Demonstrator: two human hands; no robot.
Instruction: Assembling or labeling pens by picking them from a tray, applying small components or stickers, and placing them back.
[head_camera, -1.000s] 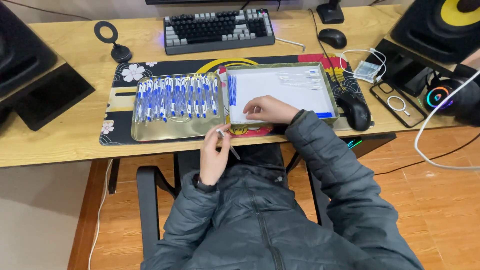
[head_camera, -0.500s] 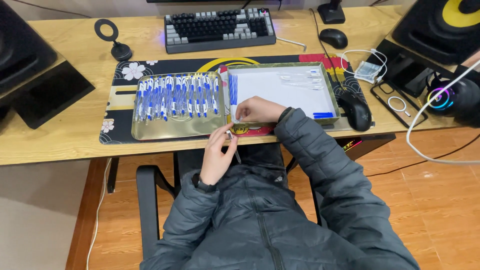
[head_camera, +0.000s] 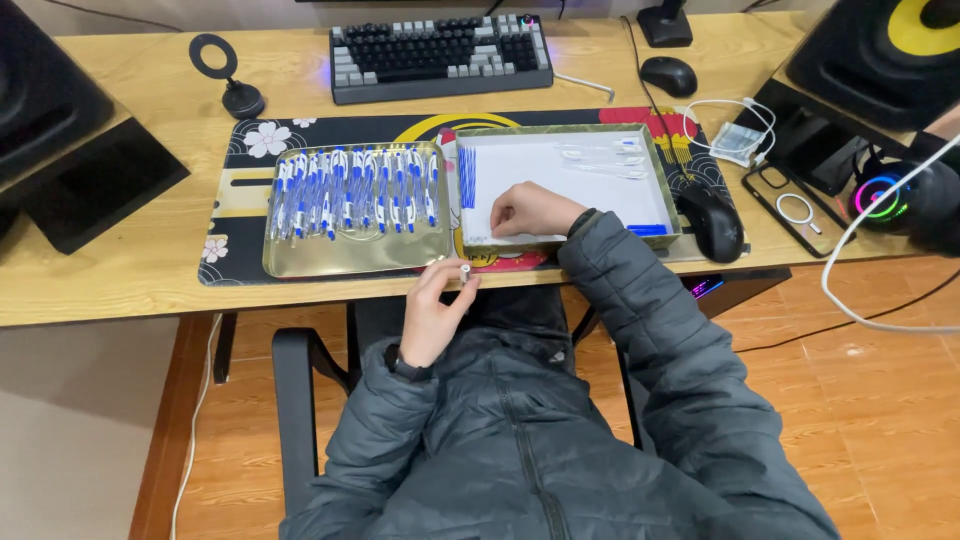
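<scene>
A light wooden desk (head_camera: 120, 270) stands over an orange-brown wood floor, with a dark patterned desk mat (head_camera: 235, 190) spread across its middle. The left hand (head_camera: 437, 308) hovers at the near edge of the desk, its fingers pinched narrowly around a small white pen part (head_camera: 465, 269) held upright at the fingertips. Just beyond and to the left of that hand sits a gold tray (head_camera: 330, 258) filled with a row of blue-and-white pens (head_camera: 355, 190) lying side by side. The right hand (head_camera: 530, 208) rests curled, knuckles up, on the near left part of a second tray with a white floor (head_camera: 560, 165); whether it grips anything I cannot tell. Just left of that hand, inside the same tray, lies a bunch of blue refills (head_camera: 467, 176), and farther away at the tray's far right lie a few clear pen barrels (head_camera: 605, 158). To the right of the right hand a black mouse (head_camera: 712, 222) sits beside the tray. Well beyond both hands is a keyboard (head_camera: 440, 55).
</scene>
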